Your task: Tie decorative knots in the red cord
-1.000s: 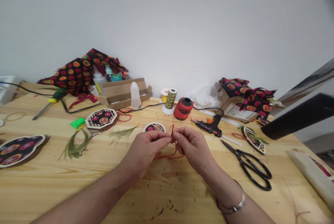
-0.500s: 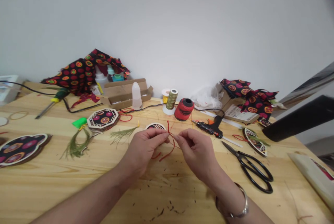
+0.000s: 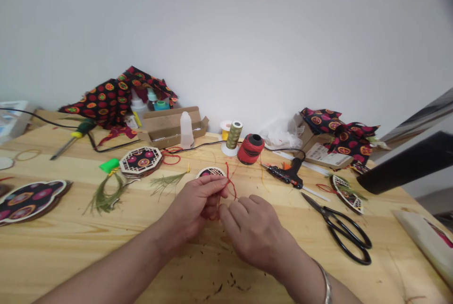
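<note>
Head view. The left hand [image 3: 194, 200] holds the red cord [image 3: 227, 170] in a narrow pinch between thumb and forefinger; the cord's free end stands above the grip, over the middle of the desk [image 3: 53, 257]. The right hand [image 3: 255, 231], just beside it on the near right, has its fingers curled in close at a hanging strand; whether they are closed on it cannot be told. The step in hand is judged to be looping or knotting this cord. The next move appears to call for a steady left pinch and controlled tension on the strand from the right.

A round lattice piece [image 3: 211, 171] lies just beyond the left hand. The red spool [image 3: 250, 149] stands farther off, the scissors [image 3: 348, 231] to the right.

Markings: the carton [image 3: 307, 136] at far right bears a white label [image 3: 327, 153], its print too small to read. The pale packet [image 3: 421, 235] at near right shows a red panel; no wording legible. No brand is identifiable.
</note>
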### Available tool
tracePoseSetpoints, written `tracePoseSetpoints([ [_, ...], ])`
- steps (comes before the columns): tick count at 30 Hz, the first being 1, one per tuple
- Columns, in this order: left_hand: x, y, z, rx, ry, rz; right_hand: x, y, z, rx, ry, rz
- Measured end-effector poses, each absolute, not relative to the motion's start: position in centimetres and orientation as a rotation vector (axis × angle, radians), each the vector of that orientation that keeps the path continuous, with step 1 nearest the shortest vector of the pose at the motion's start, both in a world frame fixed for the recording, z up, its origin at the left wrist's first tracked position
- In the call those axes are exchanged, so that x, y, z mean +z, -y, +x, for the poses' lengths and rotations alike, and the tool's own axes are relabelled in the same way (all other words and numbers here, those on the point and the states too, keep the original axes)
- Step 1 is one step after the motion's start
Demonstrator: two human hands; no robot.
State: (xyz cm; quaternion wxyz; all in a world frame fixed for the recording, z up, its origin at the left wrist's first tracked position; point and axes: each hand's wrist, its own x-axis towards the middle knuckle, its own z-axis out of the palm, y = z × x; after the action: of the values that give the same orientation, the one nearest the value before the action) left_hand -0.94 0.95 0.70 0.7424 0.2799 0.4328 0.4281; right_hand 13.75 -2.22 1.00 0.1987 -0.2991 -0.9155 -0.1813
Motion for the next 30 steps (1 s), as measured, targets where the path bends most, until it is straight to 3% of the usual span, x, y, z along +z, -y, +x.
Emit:
tracePoseSetpoints([
  [4,0.7,-0.9,-0.8,0.964,-0.984,0.615,1.6,2.2,13.9,-0.051,2.438,-0.711],
  [9,0.8,-0.8,-0.6,0.951,-1.034,0.694,1.7,0.8,14.3,0.492,1.703,-1.049],
  [15,0.5,-0.6,-0.5,0.921,-1.025,0.832,0.6,-0.8,14.0,1.302,1.297,-1.119],
  [21,0.8,-0.4,-0.3,0.93,-1.023,0.849,0.9,-0.5,13.7,1.471,1.177,-1.095],
  [30,0.7,-0.3,-0.3,0.886,-1.042,0.913,1.0,-0.6,13.8,1.384,1.122,-1.186],
])
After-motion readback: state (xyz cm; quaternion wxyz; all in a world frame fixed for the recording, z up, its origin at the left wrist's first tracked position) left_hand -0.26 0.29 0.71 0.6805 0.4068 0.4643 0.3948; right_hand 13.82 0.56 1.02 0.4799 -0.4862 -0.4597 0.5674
